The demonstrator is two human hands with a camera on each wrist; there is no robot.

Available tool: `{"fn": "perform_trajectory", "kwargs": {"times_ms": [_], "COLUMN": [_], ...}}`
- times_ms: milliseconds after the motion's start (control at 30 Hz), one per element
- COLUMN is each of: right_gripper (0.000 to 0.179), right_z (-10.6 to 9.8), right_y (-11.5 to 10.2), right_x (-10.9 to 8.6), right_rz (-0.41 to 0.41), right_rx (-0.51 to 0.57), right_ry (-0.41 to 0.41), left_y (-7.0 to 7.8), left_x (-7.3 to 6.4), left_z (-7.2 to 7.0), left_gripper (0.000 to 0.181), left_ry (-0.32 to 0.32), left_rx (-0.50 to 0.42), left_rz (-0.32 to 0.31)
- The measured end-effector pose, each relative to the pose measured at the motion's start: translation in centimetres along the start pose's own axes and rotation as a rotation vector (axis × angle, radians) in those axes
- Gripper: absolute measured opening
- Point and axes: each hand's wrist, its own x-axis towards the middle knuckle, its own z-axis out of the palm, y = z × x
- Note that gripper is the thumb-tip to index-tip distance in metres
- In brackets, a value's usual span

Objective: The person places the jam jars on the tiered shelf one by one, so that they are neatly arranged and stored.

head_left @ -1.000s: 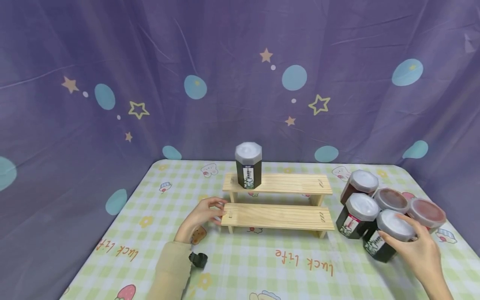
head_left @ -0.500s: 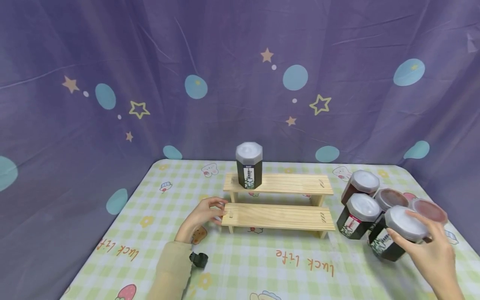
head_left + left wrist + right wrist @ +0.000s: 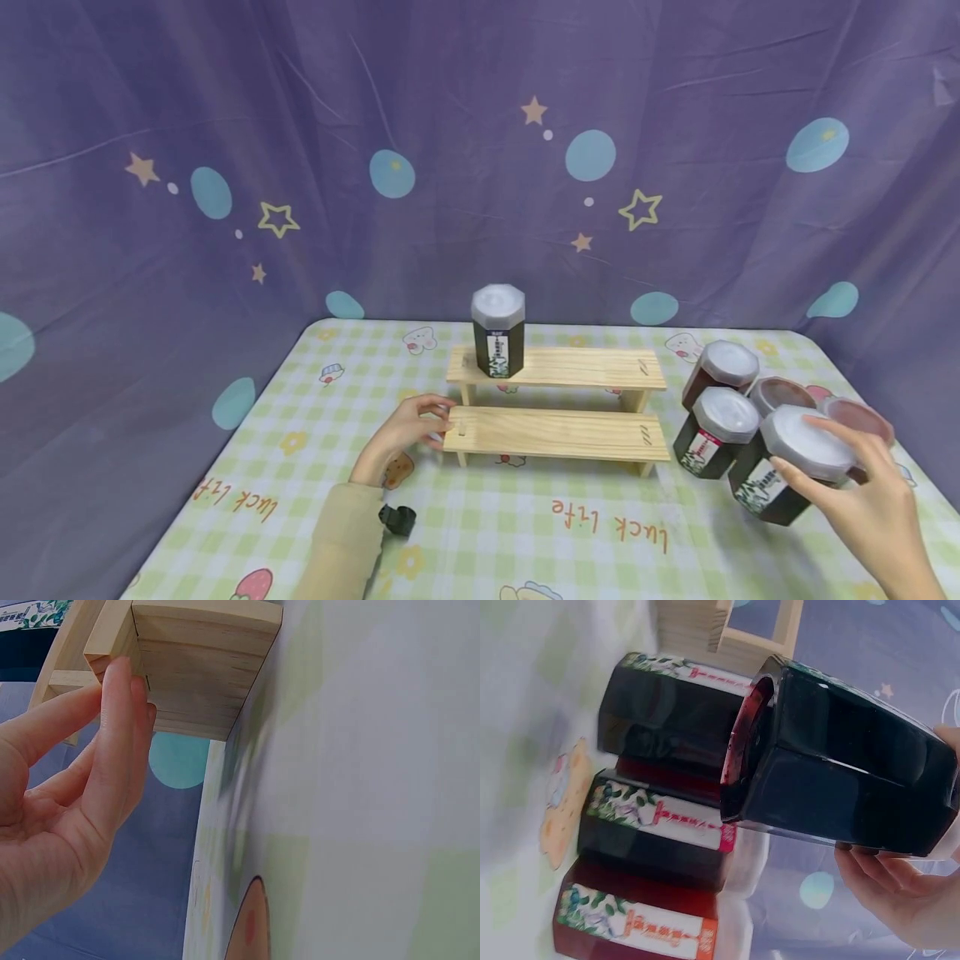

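My right hand (image 3: 873,508) grips a dark octagonal jar (image 3: 810,437) by its whitish lid, thumb on one side and fingers on the other. Tilted slightly, this jar hangs above the cloth; its dark base (image 3: 840,757) fills the middle of the right wrist view. On the left, my left hand (image 3: 408,427) touches the end of the lower board of a two-step wooden shelf (image 3: 555,433). Its fingers look fairly straight against the board's corner (image 3: 112,637) in the left wrist view. One similar jar (image 3: 498,333) stands at the left of the upper step.
Several more jars stand together at the right: a dark one with a pink label (image 3: 716,433), a brownish one (image 3: 723,367), and two with reddish-brown tops, partly hidden. Checked cloth (image 3: 480,533) covers the table. A purple curtain (image 3: 450,250) rises behind it.
The right hand has lifted the front jar from the cloth and moved it slightly right, tilting it. My left hand stays at the shelf's end.
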Motion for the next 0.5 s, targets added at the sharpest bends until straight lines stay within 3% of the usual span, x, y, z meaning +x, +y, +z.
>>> {"fn": "perform_trajectory", "kwargs": {"times_ms": [500], "right_gripper": [0.059], "right_z": [0.9], "right_y": [-2.6], "right_x": [0.4], "right_rz": [-0.148], "right_rx": [0.07], "right_ry": [-0.044], "left_y": [0.1], "left_x": [0.0], "left_z": [-0.1], "left_gripper": [0.037], "left_ry": [-0.028], "left_rx": [-0.013], "left_rz": [0.006]}}
